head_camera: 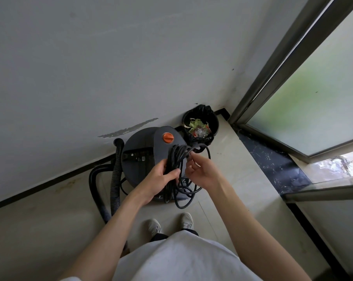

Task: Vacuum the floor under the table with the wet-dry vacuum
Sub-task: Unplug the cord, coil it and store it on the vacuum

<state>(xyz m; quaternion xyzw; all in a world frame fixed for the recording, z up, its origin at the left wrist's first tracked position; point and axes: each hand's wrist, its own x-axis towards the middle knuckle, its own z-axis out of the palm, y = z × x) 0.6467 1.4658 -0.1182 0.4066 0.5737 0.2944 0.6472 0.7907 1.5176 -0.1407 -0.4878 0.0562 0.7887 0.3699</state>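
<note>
Vacuum (143, 157) beside scrap-filled bin (216, 126); left hand (161, 179) grips cord (176, 159), right hand (200, 169) pinches it.

the vacuum (143, 157) stands on the floor (232, 179) against the far wall (90, 67). its hose (115, 179) loops at its left, a waste bin (201, 124) just right, a door (313, 88) farther right. the coiled cord (176, 169) hangs before the vacuum.

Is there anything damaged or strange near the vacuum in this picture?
Yes. On the wall just above the vacuum, a strip of paint has peeled off, showing a darker patch. The waste bin beside it holds scraps, but nothing looks spilled.
</note>
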